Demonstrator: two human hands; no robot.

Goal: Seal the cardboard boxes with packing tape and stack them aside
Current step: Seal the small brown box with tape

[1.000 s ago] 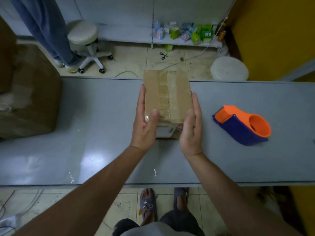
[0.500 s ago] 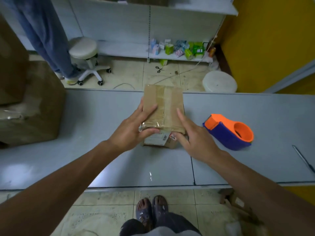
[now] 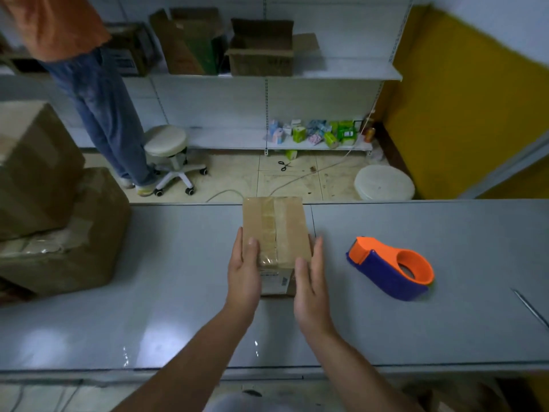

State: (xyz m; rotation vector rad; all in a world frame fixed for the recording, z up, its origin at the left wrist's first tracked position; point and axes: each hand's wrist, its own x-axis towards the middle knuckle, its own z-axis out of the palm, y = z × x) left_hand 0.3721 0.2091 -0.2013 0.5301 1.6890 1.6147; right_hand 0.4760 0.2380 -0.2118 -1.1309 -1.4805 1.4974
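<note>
Fingers [image 3: 237, 243] of both hands: straight and relaxed, laid against the box sides, curled round nothing.

Large cartons [image 3: 44, 203]: two, stacked at the far left of the worktop [image 3: 148, 292]. Probably the set-aside pile.

Left hand [image 3: 243, 272]: flat along the left side of the small cardboard box [image 3: 276, 230], with the thumb resting on its top.

Small cardboard box: middle of the worktop, long axis pointing away from the person, far end at the worktop's far edge. Packing tape [image 3: 274, 233] runs lengthwise over the top and folds down the near face, above a printed label [image 3: 274, 281]. This side looks sealed.
- Handling, judged: light for its size, with stiff walls.
- The taped strip is glossy and likely slicker than the bare card.
- Take hold on the two long sides, on bare cardboard, with palms opposed. A hard squeeze could bow the walls.

Right hand [image 3: 312, 281]: flat against the right side, thumb at the near right corner.

Tape dispenser [image 3: 392, 269]: orange and blue, lying on the worktop right of the box. It is apart from the right hand and untouched.

Thin metal item [image 3: 531, 307]: at the right edge, too slight to identify.
</note>
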